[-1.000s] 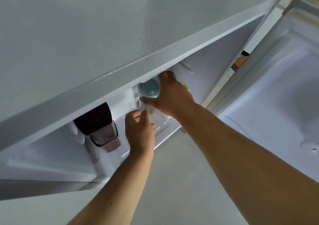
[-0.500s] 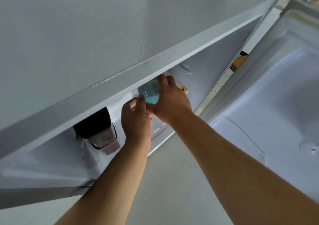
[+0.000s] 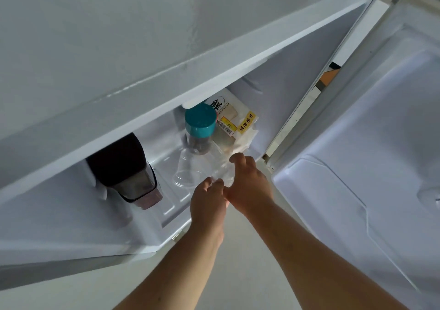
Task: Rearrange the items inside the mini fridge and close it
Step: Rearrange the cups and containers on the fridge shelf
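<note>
The open mini fridge [image 3: 166, 90] is seen from above. On its floor stand a jar with a teal cap [image 3: 200, 121] and, left of it, a clear jug with a dark lid [image 3: 123, 167]. A labelled bread pack [image 3: 235, 124] leans behind the jar. Clear plastic cups [image 3: 188, 171] lie on their side in front of the jar. My left hand [image 3: 207, 202] and my right hand [image 3: 250, 186] meet at the fridge's front edge, and both pinch the clear plastic of the nearest cup. Neither hand touches the jar.
The fridge door [image 3: 369, 167] hangs open on the right, its white inner liner facing me. The fridge's grey top [image 3: 95, 36] fills the upper left and hides the back of the compartment. Pale floor [image 3: 238, 262] lies beneath my arms.
Both hands have let go of the teal-capped jar and pulled back toward the fridge's front, onto the clear cups. The jar now stands free and the bread pack shows.
</note>
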Demonstrator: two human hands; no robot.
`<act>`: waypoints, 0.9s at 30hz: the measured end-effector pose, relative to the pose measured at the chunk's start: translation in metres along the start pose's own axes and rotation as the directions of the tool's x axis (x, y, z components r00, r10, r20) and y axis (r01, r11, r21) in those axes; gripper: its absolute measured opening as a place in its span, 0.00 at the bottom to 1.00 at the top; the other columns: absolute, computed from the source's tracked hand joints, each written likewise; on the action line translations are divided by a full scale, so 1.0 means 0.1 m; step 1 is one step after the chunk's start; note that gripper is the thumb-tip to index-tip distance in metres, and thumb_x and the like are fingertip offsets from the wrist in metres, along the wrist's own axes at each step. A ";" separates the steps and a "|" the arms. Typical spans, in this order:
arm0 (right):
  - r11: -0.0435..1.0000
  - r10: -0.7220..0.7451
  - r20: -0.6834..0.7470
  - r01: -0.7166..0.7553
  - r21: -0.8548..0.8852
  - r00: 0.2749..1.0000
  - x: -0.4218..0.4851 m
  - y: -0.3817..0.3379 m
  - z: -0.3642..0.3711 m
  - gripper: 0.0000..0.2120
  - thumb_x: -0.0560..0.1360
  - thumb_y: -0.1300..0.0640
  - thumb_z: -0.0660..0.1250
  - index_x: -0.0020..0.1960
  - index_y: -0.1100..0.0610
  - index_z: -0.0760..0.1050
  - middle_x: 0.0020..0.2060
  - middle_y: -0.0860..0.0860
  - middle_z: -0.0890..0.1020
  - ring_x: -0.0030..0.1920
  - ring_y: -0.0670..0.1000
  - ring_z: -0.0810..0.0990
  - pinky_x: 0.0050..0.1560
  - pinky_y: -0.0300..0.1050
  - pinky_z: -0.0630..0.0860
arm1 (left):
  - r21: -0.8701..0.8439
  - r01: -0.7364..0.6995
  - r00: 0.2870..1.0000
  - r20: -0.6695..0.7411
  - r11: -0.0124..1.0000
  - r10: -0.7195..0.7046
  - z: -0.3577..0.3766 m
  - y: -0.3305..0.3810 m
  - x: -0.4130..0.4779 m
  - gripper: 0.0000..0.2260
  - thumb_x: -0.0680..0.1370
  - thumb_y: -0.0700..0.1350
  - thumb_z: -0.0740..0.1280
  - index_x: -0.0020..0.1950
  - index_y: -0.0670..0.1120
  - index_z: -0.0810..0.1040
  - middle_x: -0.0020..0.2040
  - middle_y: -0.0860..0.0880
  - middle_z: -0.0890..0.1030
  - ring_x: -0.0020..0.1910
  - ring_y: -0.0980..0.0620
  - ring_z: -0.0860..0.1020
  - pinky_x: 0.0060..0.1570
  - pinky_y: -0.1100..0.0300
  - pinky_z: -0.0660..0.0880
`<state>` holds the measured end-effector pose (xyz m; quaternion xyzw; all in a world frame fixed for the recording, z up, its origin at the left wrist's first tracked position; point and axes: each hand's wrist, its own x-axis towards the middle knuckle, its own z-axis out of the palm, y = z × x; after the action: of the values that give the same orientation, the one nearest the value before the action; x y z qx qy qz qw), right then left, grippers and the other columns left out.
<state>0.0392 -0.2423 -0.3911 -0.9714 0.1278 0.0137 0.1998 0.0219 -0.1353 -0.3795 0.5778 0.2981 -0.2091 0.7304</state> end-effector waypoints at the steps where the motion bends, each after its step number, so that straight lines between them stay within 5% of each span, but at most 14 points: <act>1: 1.000 0.007 0.014 -0.007 0.004 1.000 0.03 -0.02 0.04 0.36 0.67 0.39 0.78 0.67 0.44 0.63 0.63 0.51 0.76 0.53 0.60 0.82 0.47 0.55 0.83 | 0.021 0.008 1.000 -0.005 1.000 -0.008 0.00 0.02 0.01 0.18 0.82 0.43 0.63 0.71 0.38 0.74 0.64 0.36 0.83 0.59 0.43 0.84 0.67 0.43 0.78; 7: 1.000 0.014 -0.006 -0.013 0.024 1.000 0.13 -0.10 0.29 0.37 0.65 0.38 0.79 0.65 0.45 0.63 0.60 0.52 0.78 0.50 0.59 0.83 0.40 0.49 0.78 | 0.113 -0.011 0.999 -0.038 0.993 0.015 -0.09 0.09 0.03 0.29 0.74 0.57 0.59 0.72 0.47 0.76 0.69 0.46 0.81 0.66 0.48 0.79 0.73 0.45 0.71; 13: 0.997 0.011 0.034 -0.014 0.079 0.999 0.13 -0.10 0.40 0.43 0.64 0.32 0.78 0.70 0.44 0.61 0.69 0.50 0.75 0.56 0.57 0.83 0.47 0.52 0.82 | 0.082 -0.042 0.998 -0.042 0.996 0.045 -0.18 0.06 0.11 0.24 0.81 0.55 0.60 0.76 0.51 0.73 0.73 0.50 0.78 0.60 0.56 0.77 0.64 0.54 0.68; 22: 0.997 -0.080 -0.062 0.080 -0.008 0.995 0.05 0.05 0.48 0.18 0.73 0.39 0.73 0.57 0.41 0.70 0.54 0.45 0.80 0.48 0.50 0.82 0.39 0.44 0.78 | 0.119 -0.030 0.999 -0.005 0.992 0.031 -0.24 0.04 0.07 0.27 0.74 0.60 0.60 0.71 0.51 0.78 0.70 0.51 0.80 0.69 0.53 0.76 0.75 0.47 0.68; 27: 0.996 -0.087 -0.044 0.087 -0.002 0.995 0.07 -0.03 0.48 0.18 0.77 0.43 0.72 0.63 0.41 0.70 0.58 0.46 0.81 0.53 0.53 0.83 0.46 0.49 0.82 | 0.103 -0.003 1.000 -0.004 0.995 0.003 -0.26 0.03 0.15 0.13 0.75 0.61 0.60 0.51 0.59 0.81 0.60 0.55 0.83 0.64 0.54 0.77 0.71 0.51 0.69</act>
<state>0.0482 -0.2230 -0.4344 -0.9761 0.0898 -0.0165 0.1971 0.0302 -0.1092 -0.3919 0.6157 0.2874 -0.2220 0.6993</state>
